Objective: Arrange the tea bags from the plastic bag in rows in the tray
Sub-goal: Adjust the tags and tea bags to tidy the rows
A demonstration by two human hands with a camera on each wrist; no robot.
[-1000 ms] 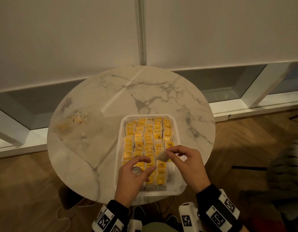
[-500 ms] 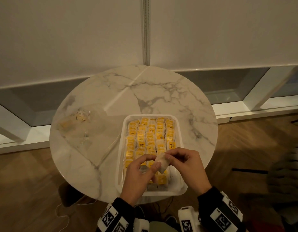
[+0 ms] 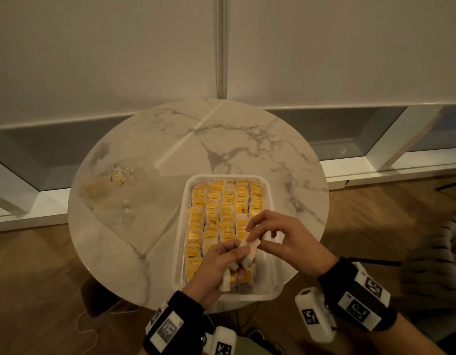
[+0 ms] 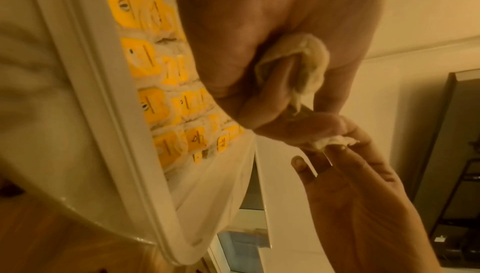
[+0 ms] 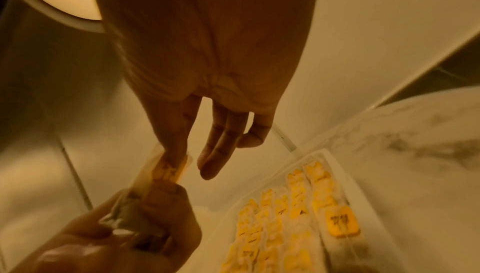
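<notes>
A white tray [image 3: 182,226] on the round marble table holds rows of tea bags [image 3: 221,208] with yellow tags. Over the tray's near end my left hand [image 3: 234,254] grips a small bunch of tea bags [image 3: 225,280]. My right hand [image 3: 255,237] pinches the top tea bag [image 3: 251,245] of that bunch between thumb and forefinger. The left wrist view shows bags [image 4: 309,62] folded in my left palm and my right fingertips [image 4: 337,148] on a bag's end. In the right wrist view the pinched bag [image 5: 168,168] carries a yellow tag. The clear plastic bag [image 3: 124,201] lies flat at the table's left.
A yellowish item [image 3: 119,175] sits in the plastic bag's far end. The table [image 3: 247,139] stands against a window sill [image 3: 375,170], with wooden floor [image 3: 29,278] around it. A dark object [image 3: 439,252] lies on the floor at the right.
My hands have come together over the tray's near end. The tea bag my right hand held alone a second ago is now between both hands.
</notes>
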